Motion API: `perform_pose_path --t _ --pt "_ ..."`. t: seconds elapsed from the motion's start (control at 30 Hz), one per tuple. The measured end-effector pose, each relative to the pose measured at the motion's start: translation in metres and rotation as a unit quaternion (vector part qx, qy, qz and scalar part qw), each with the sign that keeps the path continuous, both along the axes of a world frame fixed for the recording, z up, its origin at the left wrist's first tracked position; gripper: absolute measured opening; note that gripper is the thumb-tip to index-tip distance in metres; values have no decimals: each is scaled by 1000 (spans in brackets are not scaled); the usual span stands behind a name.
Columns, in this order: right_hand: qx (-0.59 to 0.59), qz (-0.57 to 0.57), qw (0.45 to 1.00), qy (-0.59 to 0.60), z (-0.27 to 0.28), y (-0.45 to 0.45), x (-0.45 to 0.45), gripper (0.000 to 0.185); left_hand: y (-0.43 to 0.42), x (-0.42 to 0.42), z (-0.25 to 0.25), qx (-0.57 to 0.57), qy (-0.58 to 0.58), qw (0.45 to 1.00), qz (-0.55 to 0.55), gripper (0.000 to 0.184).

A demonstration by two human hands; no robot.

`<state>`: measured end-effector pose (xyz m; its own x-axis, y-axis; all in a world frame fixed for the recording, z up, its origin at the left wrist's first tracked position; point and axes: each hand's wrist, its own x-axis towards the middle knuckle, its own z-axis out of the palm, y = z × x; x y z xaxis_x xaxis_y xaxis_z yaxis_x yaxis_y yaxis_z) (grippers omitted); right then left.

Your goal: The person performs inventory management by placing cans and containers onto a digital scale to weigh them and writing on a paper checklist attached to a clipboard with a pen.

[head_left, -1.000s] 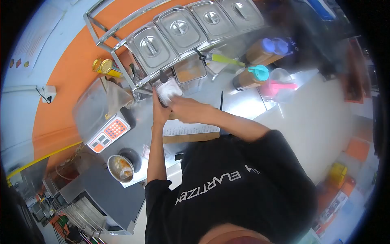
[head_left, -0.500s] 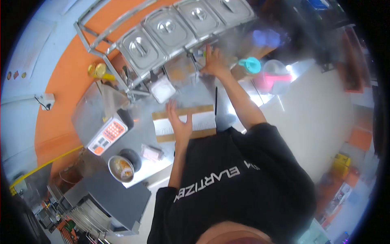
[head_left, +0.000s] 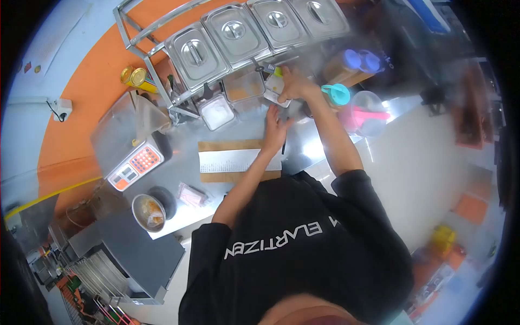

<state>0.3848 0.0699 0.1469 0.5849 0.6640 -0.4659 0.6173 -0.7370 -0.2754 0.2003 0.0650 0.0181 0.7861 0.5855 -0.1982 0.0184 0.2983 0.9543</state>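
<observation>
My right hand [head_left: 299, 86] grips the right side of a small clear container [head_left: 275, 90] with pale contents, fingers and thumb at its edge. A green-handled tool [head_left: 272, 69] lies by its far edge, close to my fingers. Just below the container, my left hand [head_left: 275, 131] is open and empty, thumb apart from the fingers. To the left stand a clear container of orange-brown contents [head_left: 242, 88] and a square tub of white powder [head_left: 216, 112]. Under my left forearm lies a printed sheet [head_left: 227, 161] on brown card [head_left: 216, 177].
Four lidded steel pans [head_left: 233, 31] line the back. At right are a teal-capped bottle [head_left: 338, 94], purple-capped bottles [head_left: 351, 59] and a pink-handled jug [head_left: 370, 116]. A scale [head_left: 135, 164], a metal bowl [head_left: 148, 213] and a small pink packet [head_left: 191, 195] are at left.
My hands have left the white powder tub. My right hand moved right and took hold of the small clear container, now closer to me. My left hand moved right, over the paper, towards it.
</observation>
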Motion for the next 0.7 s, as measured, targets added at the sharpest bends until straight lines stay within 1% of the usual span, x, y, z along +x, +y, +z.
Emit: perform_pose_path --t 0.03,0.07,0.1,0.13,0.17,0.2,0.23,0.27,0.3,0.33,0.4,0.5,0.6,0.67,0.7 --pt "-5 11 1000 0 -1 -2 1 129 3 9 2 -129 -48 990 24 75" --pt "-9 20 1000 0 -3 -3 3 128 7 17 4 -254 -95 961 46 68" --pt "-12 32 999 1 -4 -3 4 128 12 24 11 -373 -142 914 69 63" --pt "-10 37 999 -3 -3 -4 2 126 13 29 23 -352 -120 926 70 58" --pt "-8 44 999 -5 -2 -4 -1 124 16 32 25 -346 -86 932 65 59" --pt "-4 52 999 -8 -2 -3 -3 122 21 36 21 -339 -54 937 60 59" --pt "3 61 998 -15 -13 -4 -1 120 25 40 17 -332 -22 941 55 61" --pt "10 70 997 -24 -30 -5 3 118 27 42 14 -337 -10 939 72 59" --pt "17 78 996 -31 -26 -3 0 116 28 44 12 -343 3 935 89 58" --pt "17 69 997 2 -22 -3 0 113 31 45 10 -349 15 931 104 56" --pt "17 47 997 65 -7 -7 3 109 33 42 11 -321 15 940 114 57" --pt "30 57 994 92 -15 -2 19 85 32 38 20 -283 23 952 117 55" --pt "102 49 993 18 -59 3 35 58 31 34 24 -266 39 956 120 52" --pt "98 43 993 -43 -88 8 37 46 31 31 25 -259 58 957 115 52" --pt "95 39 992 -73 -91 10 36 40 31 29 26 -255 72 958 109 53"
